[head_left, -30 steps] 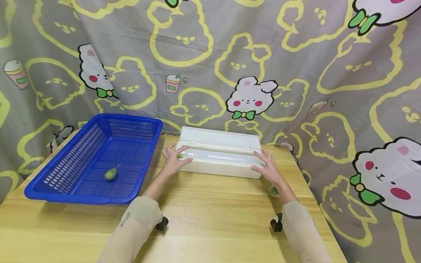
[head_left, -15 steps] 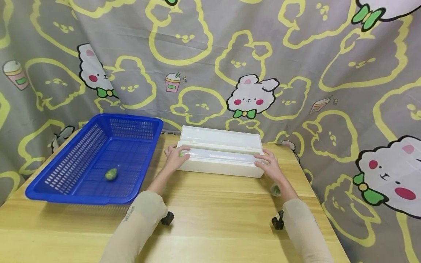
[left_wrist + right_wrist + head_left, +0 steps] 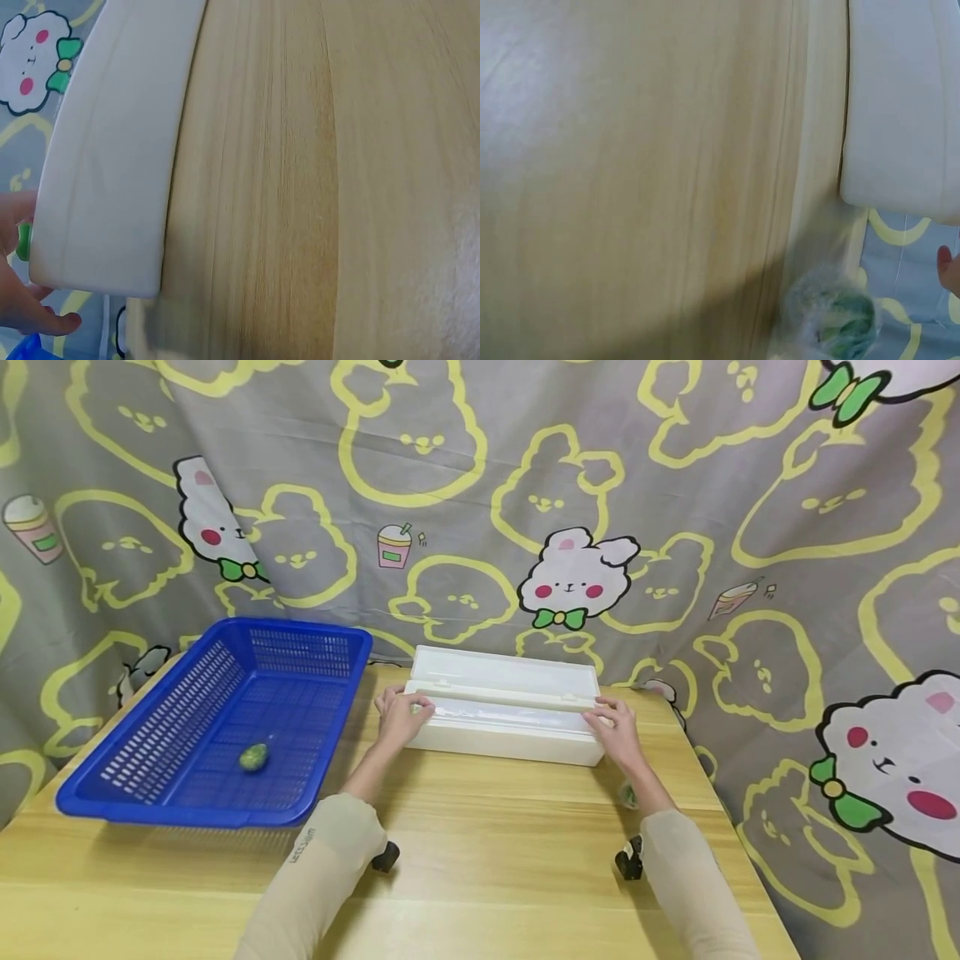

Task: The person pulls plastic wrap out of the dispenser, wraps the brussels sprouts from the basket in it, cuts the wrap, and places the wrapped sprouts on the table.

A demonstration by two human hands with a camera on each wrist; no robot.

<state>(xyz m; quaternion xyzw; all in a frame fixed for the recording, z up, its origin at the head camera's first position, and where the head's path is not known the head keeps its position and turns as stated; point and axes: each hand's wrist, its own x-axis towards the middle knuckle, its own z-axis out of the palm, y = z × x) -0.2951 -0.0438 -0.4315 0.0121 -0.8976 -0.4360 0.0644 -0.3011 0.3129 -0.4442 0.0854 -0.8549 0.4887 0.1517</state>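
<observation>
A long white cling film box [image 3: 502, 748] lies on the table with its lid [image 3: 506, 671] tipped back. Clear cling film [image 3: 510, 717] with faint creases stretches along its opening. At the box's left end my left hand [image 3: 402, 718] pinches the film between thumb and fingertips. My right hand [image 3: 617, 731] pinches it at the right end. The left wrist view shows the box front [image 3: 112, 150] with part of the left hand [image 3: 22, 292] beyond its end; a small green piece [image 3: 25, 241] shows there. Only a fingertip of the right hand [image 3: 949, 266] shows in the right wrist view.
On the left stands a blue mesh basket [image 3: 183, 814] holding one small green, film-wrapped item [image 3: 253, 757]. Another wrapped green item [image 3: 847, 322] lies by the right forearm, partly hidden in the head view. A patterned curtain [image 3: 465, 460] hangs behind the table [image 3: 480, 860].
The thumbs and fingers of both hands have drawn together onto the film's edge. Creases now show in the film. The box stays almost in place, and the head view has shifted slightly.
</observation>
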